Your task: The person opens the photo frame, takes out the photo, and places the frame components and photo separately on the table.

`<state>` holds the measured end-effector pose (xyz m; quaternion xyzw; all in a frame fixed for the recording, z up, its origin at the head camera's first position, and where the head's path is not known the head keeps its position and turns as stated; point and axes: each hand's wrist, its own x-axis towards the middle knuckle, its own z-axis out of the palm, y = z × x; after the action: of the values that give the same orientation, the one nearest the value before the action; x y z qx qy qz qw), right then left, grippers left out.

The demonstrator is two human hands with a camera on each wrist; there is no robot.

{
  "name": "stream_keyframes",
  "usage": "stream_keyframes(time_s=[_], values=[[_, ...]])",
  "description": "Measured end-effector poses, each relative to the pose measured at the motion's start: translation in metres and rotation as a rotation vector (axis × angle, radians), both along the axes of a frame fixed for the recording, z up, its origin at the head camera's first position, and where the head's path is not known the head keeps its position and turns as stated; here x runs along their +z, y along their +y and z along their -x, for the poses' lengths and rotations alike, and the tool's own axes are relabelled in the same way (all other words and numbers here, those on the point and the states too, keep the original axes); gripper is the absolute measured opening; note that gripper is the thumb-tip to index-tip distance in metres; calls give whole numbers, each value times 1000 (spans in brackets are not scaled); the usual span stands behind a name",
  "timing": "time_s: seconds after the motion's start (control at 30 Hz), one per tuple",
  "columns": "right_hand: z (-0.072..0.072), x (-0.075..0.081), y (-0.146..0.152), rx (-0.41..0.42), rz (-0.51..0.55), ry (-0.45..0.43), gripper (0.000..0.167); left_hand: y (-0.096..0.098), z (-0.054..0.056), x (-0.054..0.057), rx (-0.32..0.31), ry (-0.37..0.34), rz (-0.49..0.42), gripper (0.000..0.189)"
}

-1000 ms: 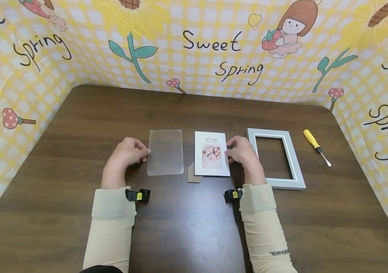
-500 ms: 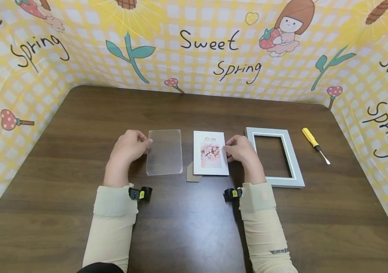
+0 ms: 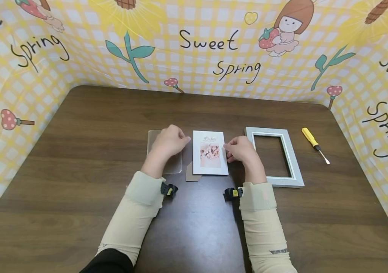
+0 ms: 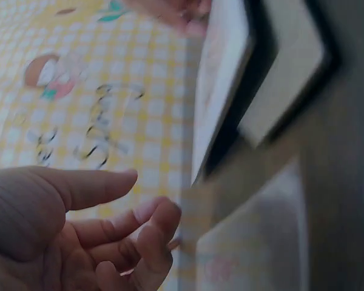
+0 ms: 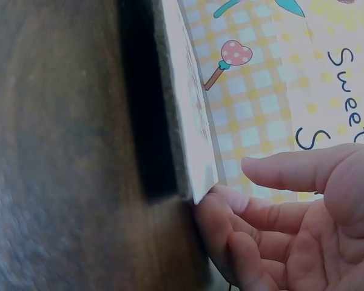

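Observation:
A white card with a pink flower picture (image 3: pixel 210 155) lies over a tan board (image 3: pixel 192 175), whose cut corner sticks out at its lower left. My right hand (image 3: pixel 242 150) is at the card's right edge. In the right wrist view its fingertips (image 5: pixel 227 197) are right at the card's edge, with the thumb held apart above them. My left hand (image 3: pixel 170 141) hovers over a clear plastic sheet (image 3: pixel 173 167) and partly hides it. Its thumb and fingers (image 4: pixel 158 221) are parted with nothing between them, short of the card's left edge.
A pale grey picture frame (image 3: pixel 296 163) without a filling lies right of my right hand. Farther right is a screwdriver (image 3: pixel 311 140) with a yellow handle. A checked cloth (image 3: pixel 204 83) rises behind the brown table (image 3: pixel 118 110).
My left hand has left the clear sheet's left edge and moved right across it toward the card. My right hand stays at the card's right edge.

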<state>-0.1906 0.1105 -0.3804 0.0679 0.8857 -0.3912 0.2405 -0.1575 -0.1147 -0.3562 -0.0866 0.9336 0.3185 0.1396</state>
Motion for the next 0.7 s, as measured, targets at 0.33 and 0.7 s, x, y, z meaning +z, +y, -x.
stream_keyframes(time_s=[0.33,0.7], values=[[1,-2,2,18,10,19,25,33,4,-8,-10,-99,117,43],[0,-2,2,18,21,15,24,33,2,-18,-18,-117,87,39]])
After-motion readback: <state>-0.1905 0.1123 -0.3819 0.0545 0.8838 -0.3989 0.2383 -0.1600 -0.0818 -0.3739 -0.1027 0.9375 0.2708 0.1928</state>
